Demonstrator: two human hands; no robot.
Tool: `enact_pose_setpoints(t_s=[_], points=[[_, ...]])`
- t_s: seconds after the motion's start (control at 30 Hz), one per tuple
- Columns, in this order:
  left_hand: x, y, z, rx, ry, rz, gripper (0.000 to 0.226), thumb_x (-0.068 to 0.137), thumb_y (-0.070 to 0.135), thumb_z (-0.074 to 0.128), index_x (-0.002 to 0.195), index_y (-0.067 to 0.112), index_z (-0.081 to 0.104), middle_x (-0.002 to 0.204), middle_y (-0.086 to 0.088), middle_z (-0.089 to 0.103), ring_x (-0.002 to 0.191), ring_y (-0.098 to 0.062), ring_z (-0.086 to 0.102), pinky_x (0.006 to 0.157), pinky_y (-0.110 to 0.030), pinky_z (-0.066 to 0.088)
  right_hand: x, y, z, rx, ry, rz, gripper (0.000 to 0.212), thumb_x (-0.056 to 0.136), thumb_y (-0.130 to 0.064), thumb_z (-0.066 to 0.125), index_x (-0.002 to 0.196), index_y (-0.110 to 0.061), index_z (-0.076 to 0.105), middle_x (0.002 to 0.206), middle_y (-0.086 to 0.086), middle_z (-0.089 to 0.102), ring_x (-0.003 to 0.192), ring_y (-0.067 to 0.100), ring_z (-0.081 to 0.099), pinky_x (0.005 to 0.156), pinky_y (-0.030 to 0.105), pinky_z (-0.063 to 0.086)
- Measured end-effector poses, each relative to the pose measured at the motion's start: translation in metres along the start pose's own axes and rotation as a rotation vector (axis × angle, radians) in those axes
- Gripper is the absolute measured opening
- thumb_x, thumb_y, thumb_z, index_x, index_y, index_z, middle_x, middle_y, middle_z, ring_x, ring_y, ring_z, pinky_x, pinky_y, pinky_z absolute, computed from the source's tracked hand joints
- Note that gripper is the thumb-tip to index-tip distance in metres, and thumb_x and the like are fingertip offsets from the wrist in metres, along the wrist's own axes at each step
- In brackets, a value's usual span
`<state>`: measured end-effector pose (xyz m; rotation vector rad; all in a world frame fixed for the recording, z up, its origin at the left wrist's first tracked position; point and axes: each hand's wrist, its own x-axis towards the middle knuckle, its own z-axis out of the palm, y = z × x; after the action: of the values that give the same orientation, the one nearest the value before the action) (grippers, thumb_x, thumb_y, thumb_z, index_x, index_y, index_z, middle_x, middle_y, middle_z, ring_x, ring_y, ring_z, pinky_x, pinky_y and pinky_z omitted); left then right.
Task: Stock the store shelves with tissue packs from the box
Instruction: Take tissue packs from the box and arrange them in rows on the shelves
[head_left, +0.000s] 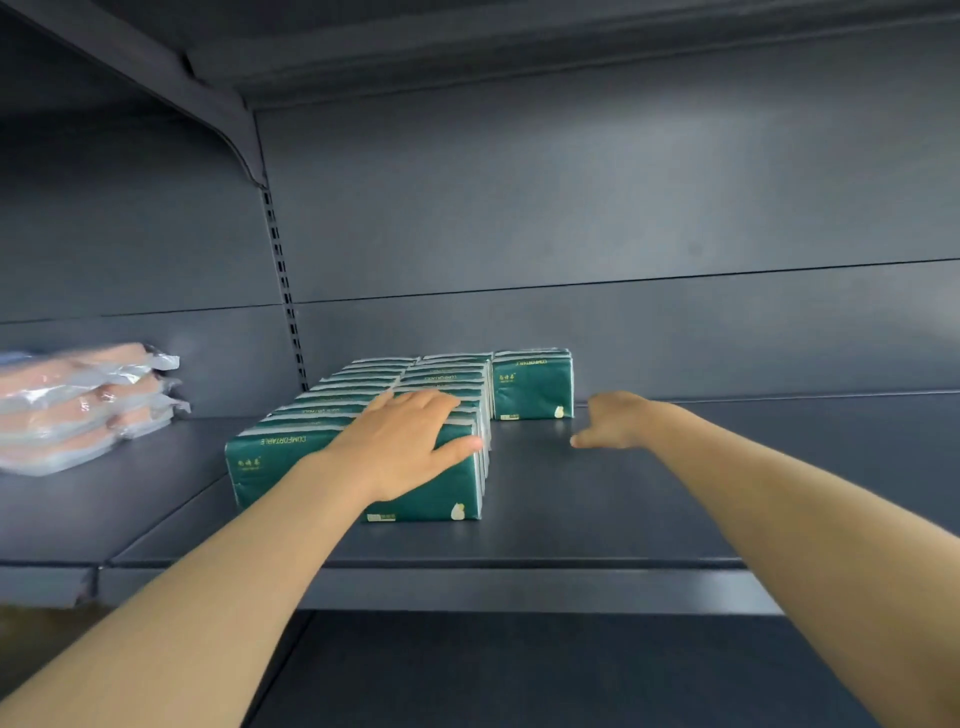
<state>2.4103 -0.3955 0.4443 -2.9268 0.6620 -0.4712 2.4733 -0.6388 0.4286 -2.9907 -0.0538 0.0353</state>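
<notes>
Tissue packs (283, 460) — green, white-edged, in rows — left hand (402, 441) flat on top, right hand (615, 422) loose, empty.

The bare shelf (649, 509) lies open from 2 through 5 o'clock of the green tissue pack rows (358, 415), while a lone pack (532, 387) stands at their 1 o'clock near the back panel (623, 208), pink wrapped packs (78, 410) crowd 9 o'clock, and the upper shelf (571, 47) caps 12 o'clock.
</notes>
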Motion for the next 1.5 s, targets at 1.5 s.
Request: enact_pose_setpoints(t_s=[1.5], points=[[-0.326,0.265,-0.056,0.124,0.094,-0.154,0.045,0.099,0.044,0.035,0.119,0.006,0.050,0.116,-0.008,0.052,0.109,-0.024,0.048,0.083,-0.033,0.043,-0.474,0.108,0.076,-0.153,0.107,-0.025,0.050,0.095,-0.037,0.050,0.133,-0.006,0.040,0.131,0.014,0.048,0.124,0.031,0.040,0.098,0.042,0.042]])
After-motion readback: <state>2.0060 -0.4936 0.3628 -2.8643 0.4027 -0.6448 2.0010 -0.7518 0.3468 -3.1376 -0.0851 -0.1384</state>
